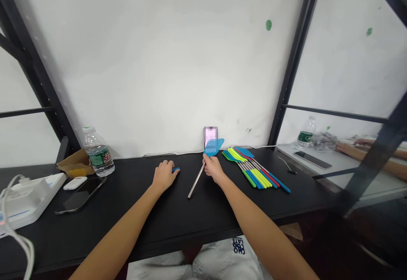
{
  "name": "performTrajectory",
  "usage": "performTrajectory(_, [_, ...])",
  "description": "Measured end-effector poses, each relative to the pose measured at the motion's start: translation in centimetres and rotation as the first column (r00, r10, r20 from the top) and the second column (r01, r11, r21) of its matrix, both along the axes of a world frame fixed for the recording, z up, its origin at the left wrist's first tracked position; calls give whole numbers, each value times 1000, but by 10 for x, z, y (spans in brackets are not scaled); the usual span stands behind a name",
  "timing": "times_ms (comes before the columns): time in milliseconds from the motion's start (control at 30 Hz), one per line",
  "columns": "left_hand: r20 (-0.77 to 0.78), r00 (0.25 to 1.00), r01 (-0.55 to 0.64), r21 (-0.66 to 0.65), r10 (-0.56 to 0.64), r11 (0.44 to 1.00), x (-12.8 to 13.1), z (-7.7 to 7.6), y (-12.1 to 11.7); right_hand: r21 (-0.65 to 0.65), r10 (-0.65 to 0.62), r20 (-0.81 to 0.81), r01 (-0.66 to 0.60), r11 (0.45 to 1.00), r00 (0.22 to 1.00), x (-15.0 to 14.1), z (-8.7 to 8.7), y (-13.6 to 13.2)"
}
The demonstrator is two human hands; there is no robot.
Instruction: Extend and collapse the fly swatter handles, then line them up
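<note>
My right hand (213,169) grips a blue fly swatter (213,147) just below its mesh head. Its bare metal rod (196,181) slants down and left over the black table, with no coloured grip on its end. On the table to the left, my left hand (164,175) is closed around a small blue piece (176,169); only its tip shows past the thumb, so its shape is mostly hidden. Right of my right hand lies a row of several fly swatters (254,167) with green, blue, yellow and red handles, their heads overlapping toward the wall.
A phone (210,133) leans against the wall behind the swatter. At left are a water bottle (99,155), a cardboard box (76,164), a white case (75,183), another phone (82,195) and a power strip (38,203). Beyond the right frame, another person's arm (365,153) rests on a white table.
</note>
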State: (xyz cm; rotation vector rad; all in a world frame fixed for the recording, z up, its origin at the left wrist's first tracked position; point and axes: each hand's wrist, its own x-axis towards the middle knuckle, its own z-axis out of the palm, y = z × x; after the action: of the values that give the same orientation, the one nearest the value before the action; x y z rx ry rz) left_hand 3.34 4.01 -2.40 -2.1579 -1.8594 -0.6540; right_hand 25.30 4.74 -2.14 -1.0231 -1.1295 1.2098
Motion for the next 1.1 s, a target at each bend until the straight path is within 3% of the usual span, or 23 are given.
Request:
performTrajectory(100, [146, 975, 150, 127, -168, 980, 14, 11, -13, -11, 24, -32, -24, 1000, 999, 1, 1, -1])
performTrajectory(200, [304, 840, 415, 172, -449, 894, 36, 22, -32, 0, 56, -41, -56, 998, 998, -1, 4, -5])
performTrajectory(267, [373, 776, 503, 123, -509, 856, 50, 24, -43, 19, 102, -28, -102, 995, 994, -2, 6, -8])
performTrajectory(433, [481, 718, 569, 11, -504, 822, 60, 22, -50, 50, 222, 27, -223, 974, 975, -7, 6, -16])
performTrajectory(600, [583, 678, 602, -91, -448, 793, 55, 22, -46, -12, 234, 145, -235, 972, 961, -15, 4, -22])
performTrajectory(733, [526, 708, 585, -66, -470, 808, 54, 19, -41, -40, 287, 85, -284, 958, 954, -21, 4, -28])
performTrajectory(833, [513, 717, 571, -43, -472, 820, 53, 15, -37, 7, 281, 12, -281, 960, 960, -24, 3, -28])
performTrajectory(1100, [615, 659, 555, -10, -433, 831, 51, 11, -35, 88, 244, -37, -240, 967, 969, -24, 8, -24])
